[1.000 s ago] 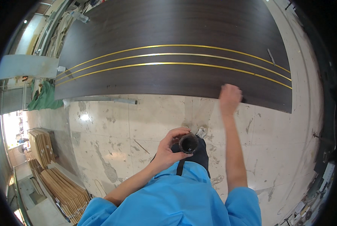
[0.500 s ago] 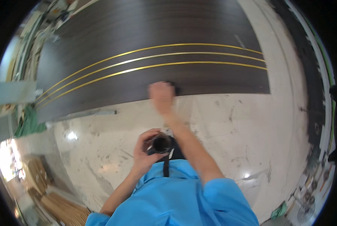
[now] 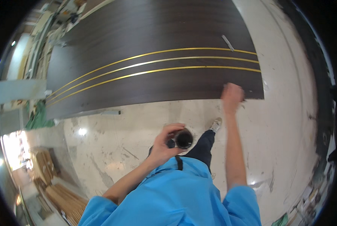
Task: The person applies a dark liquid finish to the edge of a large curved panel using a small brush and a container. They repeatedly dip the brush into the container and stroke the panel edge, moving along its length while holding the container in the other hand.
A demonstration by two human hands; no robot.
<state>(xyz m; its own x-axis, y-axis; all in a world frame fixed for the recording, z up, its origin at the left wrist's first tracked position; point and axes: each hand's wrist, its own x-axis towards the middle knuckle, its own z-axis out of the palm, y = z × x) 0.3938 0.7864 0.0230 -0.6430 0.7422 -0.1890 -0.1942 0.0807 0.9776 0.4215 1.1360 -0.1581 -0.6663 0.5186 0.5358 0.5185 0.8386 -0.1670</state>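
My left hand (image 3: 167, 144) is curled around a small round cup (image 3: 184, 138) with a dark inside, held in front of my waist. My right hand (image 3: 233, 95) is reached out, closed, over the near edge of a dark brown panel (image 3: 138, 88), close to the panel's right corner. A bit of something dark shows at the edge of that hand, but fingers and motion blur hide what it is. Three thin gold strips (image 3: 164, 71) run side by side across the panel, left to right.
A small pale strip (image 3: 227, 43) lies on the panel near its right end. A grey bar (image 3: 111, 112) juts out under the front edge. Green cloth (image 3: 38, 116) hangs at left, with stacked brown boards (image 3: 64, 199) lower left. My shoe (image 3: 216, 123) stands on the pale floor.
My right hand has slid right along the panel's near edge, from its middle to near the right corner. My left hand and the cup have shifted a little right, and one leg has come into view.
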